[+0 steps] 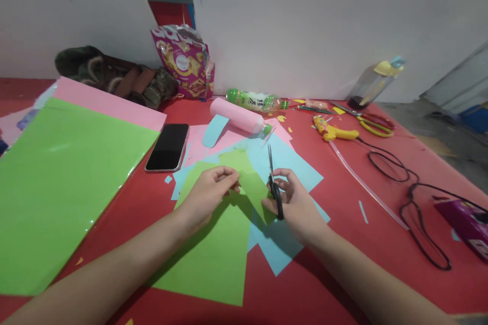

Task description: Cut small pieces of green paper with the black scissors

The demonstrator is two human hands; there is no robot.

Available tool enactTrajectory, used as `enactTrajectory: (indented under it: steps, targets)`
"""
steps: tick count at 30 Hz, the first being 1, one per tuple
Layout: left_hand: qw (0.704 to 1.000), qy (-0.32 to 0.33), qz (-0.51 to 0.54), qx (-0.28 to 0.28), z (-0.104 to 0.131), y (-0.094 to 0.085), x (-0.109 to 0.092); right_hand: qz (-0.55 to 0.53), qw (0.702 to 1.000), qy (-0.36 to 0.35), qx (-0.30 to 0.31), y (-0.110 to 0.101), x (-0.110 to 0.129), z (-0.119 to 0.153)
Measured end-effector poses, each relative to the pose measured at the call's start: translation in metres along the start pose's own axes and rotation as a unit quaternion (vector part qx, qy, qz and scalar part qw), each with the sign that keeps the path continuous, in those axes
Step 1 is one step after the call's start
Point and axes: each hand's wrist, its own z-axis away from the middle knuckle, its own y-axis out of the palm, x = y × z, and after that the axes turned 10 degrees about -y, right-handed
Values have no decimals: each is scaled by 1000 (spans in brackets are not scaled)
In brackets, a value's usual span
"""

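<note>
1. While the left hand (217,190) has its fingertips pinched together on a green paper strip (254,190), the right hand (293,200) is clamped around scissors (275,190).
2. Scissors: black handles, slim grey blades pointing away from the person.
3. Green paper strip: plain, matt, slanting between both hands, over light-blue sheets (280,249) on a red table (282,294).

On a red table (305,284): one left hand (213,188), one right hand (295,200), one pair of black-handled scissors (279,203), one narrow green piece (254,190) between the hands, one phone (168,148), one snack bag (185,63), one yellow glue gun (335,132), one purple box (463,226), two green-capped bottles (251,100), one yellow-topped clear container (371,86); overlapping blue sheets (280,251), number unclear
</note>
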Motion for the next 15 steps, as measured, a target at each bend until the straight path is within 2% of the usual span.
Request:
enactTrajectory:
  steps: [6, 10, 15]
  targets:
    - [998, 3, -37, 43, 2, -2, -6, 23, 997, -50, -48, -7, 3, -5]
    - [988, -4, -111, 111, 3, -7, -8, 41, 994, -75, -75, -12, 4, -10]
    - [955, -28, -208, 209, 6, -10, -12, 50, 991, -78, -92, -12, 4, -10]
